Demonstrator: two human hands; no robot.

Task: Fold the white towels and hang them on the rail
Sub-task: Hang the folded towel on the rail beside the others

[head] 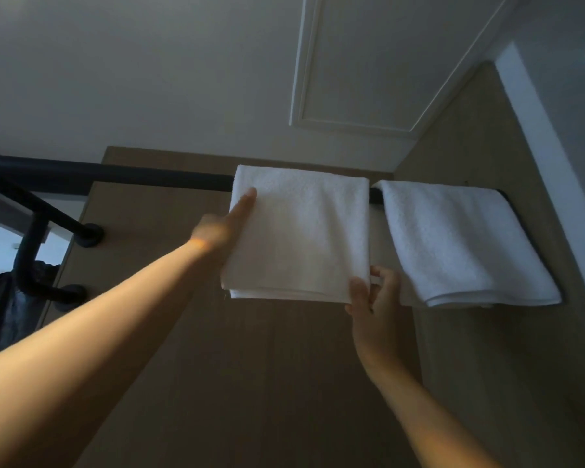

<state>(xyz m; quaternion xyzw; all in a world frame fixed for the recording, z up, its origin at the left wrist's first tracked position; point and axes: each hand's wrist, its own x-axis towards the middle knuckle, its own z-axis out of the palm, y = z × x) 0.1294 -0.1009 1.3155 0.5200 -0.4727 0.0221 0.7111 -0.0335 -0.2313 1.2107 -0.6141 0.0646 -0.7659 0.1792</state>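
Right hand (375, 292), lower centre, is pinching btm-right corner of folded white terry towel (301, 231); left hand (217, 231) is gripping its left edge. Towel's draping over black metal rail (115, 177), mid-frame. Uneven tugging is risking slide-off.

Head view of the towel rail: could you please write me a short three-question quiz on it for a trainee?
1. True or false: a hand is holding the right towel.
2. Which corner of the left towel does the right hand pinch? A: upper left. B: lower right. C: upper right.
3. Fill in the gap: both towels hang folded over a rail whose colour is ___.

Key: 1 false; 2 B; 3 black.
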